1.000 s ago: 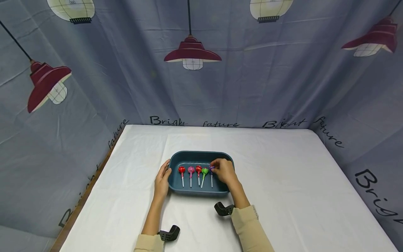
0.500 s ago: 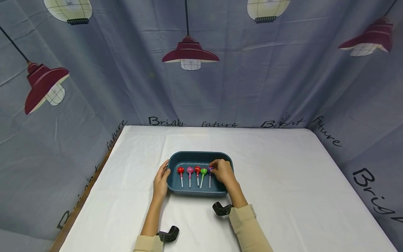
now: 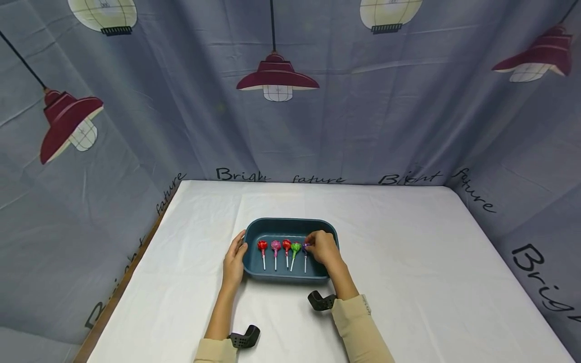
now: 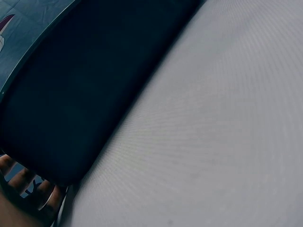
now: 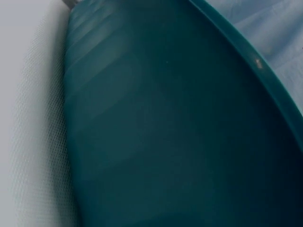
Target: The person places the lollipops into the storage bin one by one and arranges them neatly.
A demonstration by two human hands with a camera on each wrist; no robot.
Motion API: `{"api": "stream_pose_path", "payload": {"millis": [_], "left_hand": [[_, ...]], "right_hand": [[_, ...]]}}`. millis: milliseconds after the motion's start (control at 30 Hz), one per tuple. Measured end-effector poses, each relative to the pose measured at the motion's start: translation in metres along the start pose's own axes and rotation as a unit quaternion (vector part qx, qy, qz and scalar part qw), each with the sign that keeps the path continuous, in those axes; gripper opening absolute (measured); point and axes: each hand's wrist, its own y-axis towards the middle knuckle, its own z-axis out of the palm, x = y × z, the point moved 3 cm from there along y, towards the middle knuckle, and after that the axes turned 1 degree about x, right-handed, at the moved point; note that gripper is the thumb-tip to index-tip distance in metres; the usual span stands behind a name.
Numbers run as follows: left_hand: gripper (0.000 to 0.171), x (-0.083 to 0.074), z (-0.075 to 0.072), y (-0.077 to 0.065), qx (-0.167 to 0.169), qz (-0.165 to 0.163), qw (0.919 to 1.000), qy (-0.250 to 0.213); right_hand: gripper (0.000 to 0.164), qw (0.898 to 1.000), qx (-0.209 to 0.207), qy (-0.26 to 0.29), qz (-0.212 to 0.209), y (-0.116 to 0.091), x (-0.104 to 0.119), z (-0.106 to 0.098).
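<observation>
In the head view a dark teal tray [image 3: 290, 278] lies on the white-covered table. My left hand [image 3: 233, 262] rests against its left end, fingers fairly straight, the thumb at the rim. In the left wrist view, fingers [image 4: 46, 191] lie along the tray's outer wall [image 4: 61, 156]. Thumb and forefinger of my right hand [image 3: 326, 250] pinch the head of a purple lollipop [image 3: 305, 248], partly hidden by them. Left of it lie a green lollipop [image 3: 295, 248], a red one, a pink lollipop [image 3: 275, 246] and another red lollipop [image 3: 262, 246], in a row, sticks toward me.
White cloth [image 3: 399, 252] covers the table around the tray. A grey-blue curtain [image 3: 345, 116] with printed lamps hangs behind and at both sides. The right wrist view shows mostly the tray's wall [image 5: 142, 118], with no lollipop in sight.
My right hand and the purple lollipop have shifted very slightly toward me inside the tray. The left hand and the other lollipops keep their places; the head view sways a little.
</observation>
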Motion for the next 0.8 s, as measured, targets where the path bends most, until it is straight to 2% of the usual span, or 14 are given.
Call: {"api": "stream_pose_path", "payload": {"millis": [267, 800], "left_hand": [[0.040, -0.027, 0.004, -0.010, 0.015, -0.005, 0.9999, 0.006], [0.040, -0.028, 0.004, -0.010, 0.014, -0.002, 0.9999, 0.005]], "right_hand": [[0.010, 1.000, 0.006, 0.001, 0.007, 0.001, -0.001, -0.001], [0.011, 1.000, 0.008, -0.002, 0.003, 0.002, -0.003, -0.001]]}}
